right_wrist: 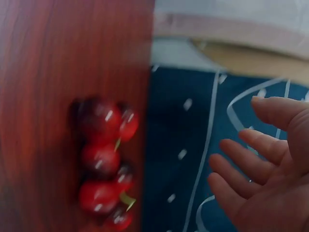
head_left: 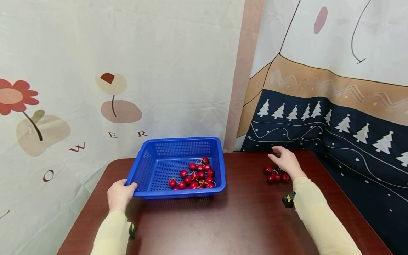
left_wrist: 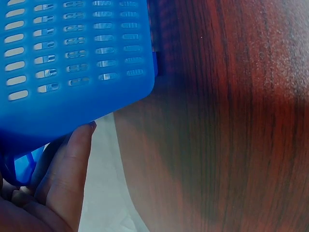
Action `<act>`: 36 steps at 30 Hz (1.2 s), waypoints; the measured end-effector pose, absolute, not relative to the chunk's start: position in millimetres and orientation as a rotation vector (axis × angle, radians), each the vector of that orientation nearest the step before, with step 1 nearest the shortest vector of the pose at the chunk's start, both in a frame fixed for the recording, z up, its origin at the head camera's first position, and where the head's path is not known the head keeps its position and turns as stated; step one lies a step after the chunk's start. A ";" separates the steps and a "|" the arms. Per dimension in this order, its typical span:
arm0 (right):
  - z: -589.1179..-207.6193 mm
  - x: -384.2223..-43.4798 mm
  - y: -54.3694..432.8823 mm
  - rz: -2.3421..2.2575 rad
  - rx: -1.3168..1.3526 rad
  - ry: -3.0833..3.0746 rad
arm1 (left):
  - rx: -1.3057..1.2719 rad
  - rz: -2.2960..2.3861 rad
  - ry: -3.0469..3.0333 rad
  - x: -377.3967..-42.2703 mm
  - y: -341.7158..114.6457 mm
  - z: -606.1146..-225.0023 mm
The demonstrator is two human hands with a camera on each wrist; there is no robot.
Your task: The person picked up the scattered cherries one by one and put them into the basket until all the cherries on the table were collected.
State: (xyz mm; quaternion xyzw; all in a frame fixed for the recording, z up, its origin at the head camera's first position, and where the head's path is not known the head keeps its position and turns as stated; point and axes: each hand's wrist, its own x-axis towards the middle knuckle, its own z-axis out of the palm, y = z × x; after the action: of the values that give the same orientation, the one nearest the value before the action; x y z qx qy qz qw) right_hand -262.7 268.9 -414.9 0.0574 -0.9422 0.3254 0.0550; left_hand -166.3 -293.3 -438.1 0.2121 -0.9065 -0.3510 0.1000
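Observation:
A blue perforated plastic basket (head_left: 149, 141) holds a heap of red cherries (head_left: 200, 175) with green stems, mostly toward its right side. My left hand (head_left: 119, 194) grips the basket's near left corner by the rim; in the left wrist view its fingers (left_wrist: 72, 164) lie under that rim. On the right of the table, a small cluster of cherries (head_left: 275, 176) lies on the wood. Just above this cluster hovers my right hand (head_left: 287, 161), holding nothing. The right wrist view shows its fingers spread and apart from the cherries (right_wrist: 101, 159).
Everything rests on a dark reddish-brown wooden table (head_left: 245, 219). Behind it hangs a pale printed curtain (head_left: 178, 71), and at the right a navy cloth (head_left: 350, 159) with white trees borders the table's edge. A small black device (head_left: 288, 200) is strapped at my right wrist.

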 end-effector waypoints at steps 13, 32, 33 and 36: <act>-439.1 -272.4 314.5 0.868 0.054 -2.986 | 0.607 -1.026 -2.678 -165.1 -293.8 -438.2; -458.1 -274.4 329.9 0.783 -0.120 -3.096 | 0.625 -1.032 -2.682 -163.4 -291.6 -436.3; -458.2 -274.0 329.6 0.789 -0.122 -3.097 | 0.625 -1.031 -2.680 -163.3 -291.6 -436.1; -459.1 -273.1 329.7 0.799 -0.131 -3.101 | 0.622 -1.028 -2.683 -162.9 -291.5 -435.5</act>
State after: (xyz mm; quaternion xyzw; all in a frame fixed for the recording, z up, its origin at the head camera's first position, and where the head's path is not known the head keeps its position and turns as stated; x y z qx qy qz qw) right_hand -273.1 329.7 -459.1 -0.0410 -0.9671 0.2491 -0.0314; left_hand -162.9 -291.5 -435.5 0.2106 -0.9080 -0.3479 0.1007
